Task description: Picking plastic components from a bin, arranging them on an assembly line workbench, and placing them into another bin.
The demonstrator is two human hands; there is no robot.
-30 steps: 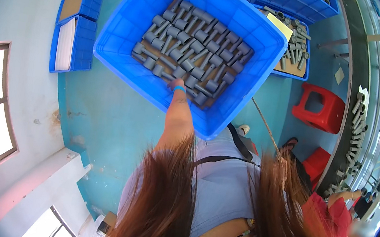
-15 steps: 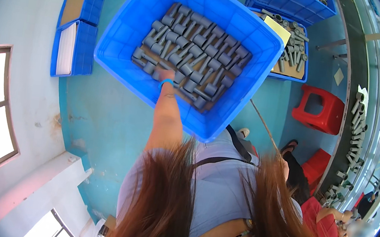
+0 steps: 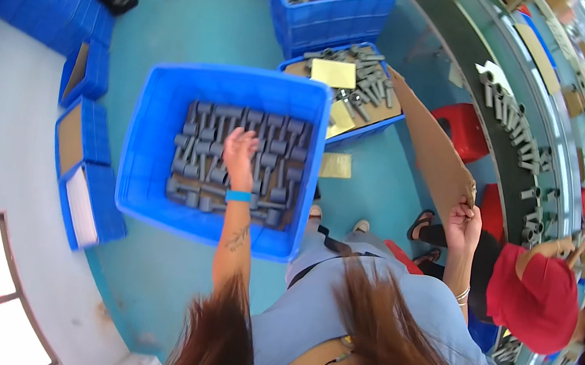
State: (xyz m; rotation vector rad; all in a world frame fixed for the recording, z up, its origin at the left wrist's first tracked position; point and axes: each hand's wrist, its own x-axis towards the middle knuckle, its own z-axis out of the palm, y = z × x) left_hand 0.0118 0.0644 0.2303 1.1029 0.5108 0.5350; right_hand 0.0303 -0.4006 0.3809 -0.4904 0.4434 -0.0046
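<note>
A deep blue plastic crate [image 3: 136, 162] stands before me, its bottom covered with rows of grey hammer-shaped parts [image 3: 278, 195], each a short cylinder on a rod. My left hand [image 3: 240, 152] is over the middle of these parts, fingers apart and slightly bent, with nothing visible in it. Whether its fingertips touch a part I cannot tell. On the right, my right hand [image 3: 464, 223] grips the near end of a large brown cardboard sheet [image 3: 427, 145], which slants away toward the far crates.
Beyond lies a blue crate [image 3: 366, 128] with loose grey parts and yellow paper; a taller crate [image 3: 327, 28] stands behind. To the right are a red stool [image 3: 462, 127], a conveyor belt [image 3: 484, 71] with parts, and a person in red [image 3: 532, 299]. Blue crates [image 3: 100, 212] line the left wall.
My view has swung, so the crate appears lower and straighter. My left hand has come from the crate's near side to over its middle. The cardboard, edge-on before, now shows its broad face.
</note>
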